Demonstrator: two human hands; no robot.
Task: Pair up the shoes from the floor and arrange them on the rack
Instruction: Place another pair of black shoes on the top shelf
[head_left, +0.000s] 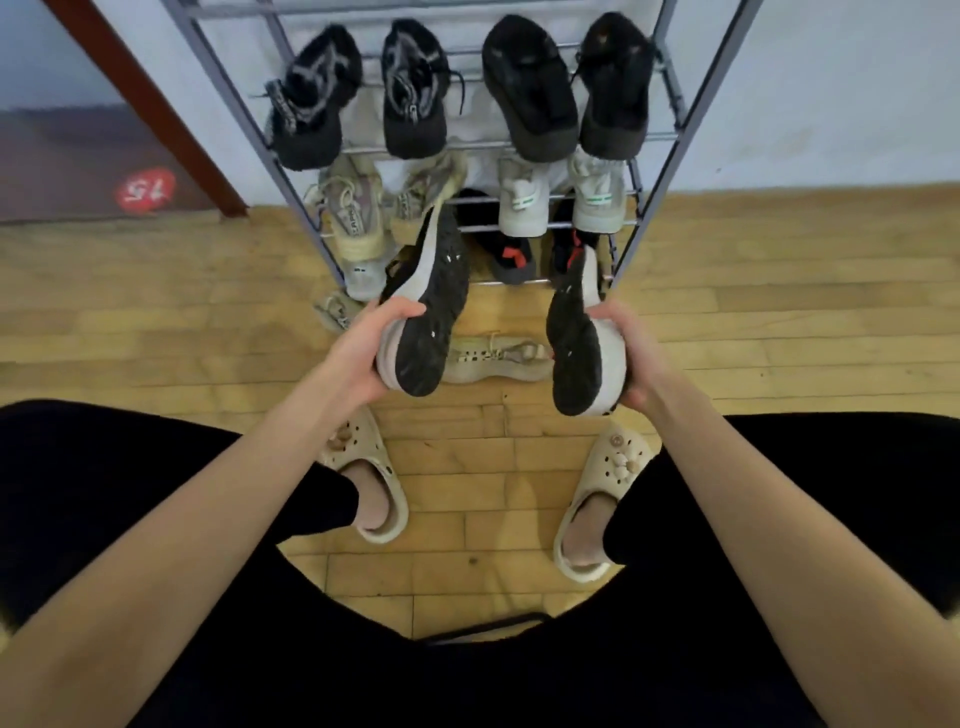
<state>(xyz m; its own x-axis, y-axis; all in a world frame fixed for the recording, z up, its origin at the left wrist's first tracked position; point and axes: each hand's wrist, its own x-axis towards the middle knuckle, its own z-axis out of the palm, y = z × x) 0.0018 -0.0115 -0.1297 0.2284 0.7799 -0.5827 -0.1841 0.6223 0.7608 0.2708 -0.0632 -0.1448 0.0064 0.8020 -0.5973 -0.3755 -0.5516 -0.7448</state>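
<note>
My left hand grips the heel of a white sneaker with a black sole, sole turned up toward me. The matching sneaker is gripped at its heel by my right hand. Both shoes point toward the grey metal rack and hover above the floor in front of its lowest shelf. A beige sneaker lies on its side on the floor between my hands. Another beige shoe lies by the rack's left foot.
The rack holds two black pairs on top, a beige pair and a white pair in the middle, and a black-red pair at the bottom right. My feet wear beige clogs. The wooden floor spreads either side.
</note>
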